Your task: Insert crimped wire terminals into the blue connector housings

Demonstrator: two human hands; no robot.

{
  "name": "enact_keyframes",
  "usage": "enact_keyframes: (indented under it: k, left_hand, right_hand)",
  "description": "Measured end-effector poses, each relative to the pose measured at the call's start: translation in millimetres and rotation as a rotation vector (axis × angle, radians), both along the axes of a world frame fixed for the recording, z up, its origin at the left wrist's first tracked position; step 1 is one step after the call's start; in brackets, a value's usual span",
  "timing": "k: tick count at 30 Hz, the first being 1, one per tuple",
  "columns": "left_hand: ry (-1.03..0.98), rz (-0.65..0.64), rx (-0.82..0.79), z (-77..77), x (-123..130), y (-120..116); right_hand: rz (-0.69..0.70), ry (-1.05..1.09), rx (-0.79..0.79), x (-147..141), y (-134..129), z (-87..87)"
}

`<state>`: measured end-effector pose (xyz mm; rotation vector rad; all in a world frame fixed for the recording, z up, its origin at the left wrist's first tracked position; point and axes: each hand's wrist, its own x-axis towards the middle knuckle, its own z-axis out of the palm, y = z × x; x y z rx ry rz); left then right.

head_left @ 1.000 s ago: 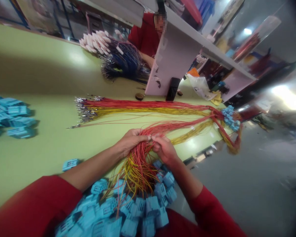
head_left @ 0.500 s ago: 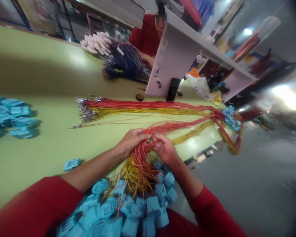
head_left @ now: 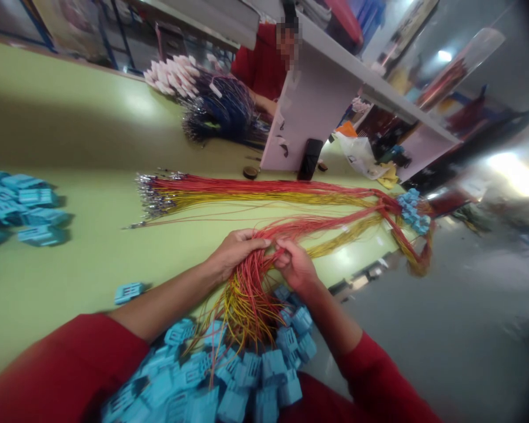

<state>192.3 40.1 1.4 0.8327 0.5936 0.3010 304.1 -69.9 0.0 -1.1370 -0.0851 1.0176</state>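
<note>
The wires [head_left: 249, 279], red with yellow, hung in a thick bunch between the two hands, just above the near edge of the table [head_left: 83, 252]. The left hand [head_left: 233, 252] was clamped on the bunch, its thumb laid across the red wires and pointing toward three o'clock, its fingers partly hidden behind them. The right hand [head_left: 296, 264] had thumb and fingertips together on a few red wires at the bunch's three o'clock side, the two thumbs close to each other.

Seen from the hands, the wires dropped toward six o'clock, where blue connectors [head_left: 247, 370] lay massed between the forearms. Other red and yellow lengths ran off between two and three o'clock to a blue cluster [head_left: 413, 210].

A straight bundle [head_left: 247, 187] lay at twelve o'clock, its metal terminals [head_left: 154, 194] at ten. One loose connector [head_left: 130, 292] sat between eight and nine, beside the left forearm; a pile [head_left: 17, 202] lay between nine and ten. At one o'clock a phone [head_left: 310, 158] leaned against the partition [head_left: 312, 111].
</note>
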Motion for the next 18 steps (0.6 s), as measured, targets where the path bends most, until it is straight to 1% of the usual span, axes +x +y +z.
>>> enact_keyframes:
  k: [3,10,18]
  left_hand:
    - [0.003,0.021,0.0,-1.3,0.7,-0.6]
    - [0.004,0.031,0.005,-1.4,0.7,-1.2]
    - [-0.026,-0.003,0.001,3.9,-0.6,-1.6]
  right_hand:
    - [-0.027,0.019,-0.027,-1.4,-0.5,3.6]
    - [-0.006,0.058,-0.017,-1.7,-1.2,7.6]
    - [0.075,0.053,0.017,0.5,-1.5,6.1]
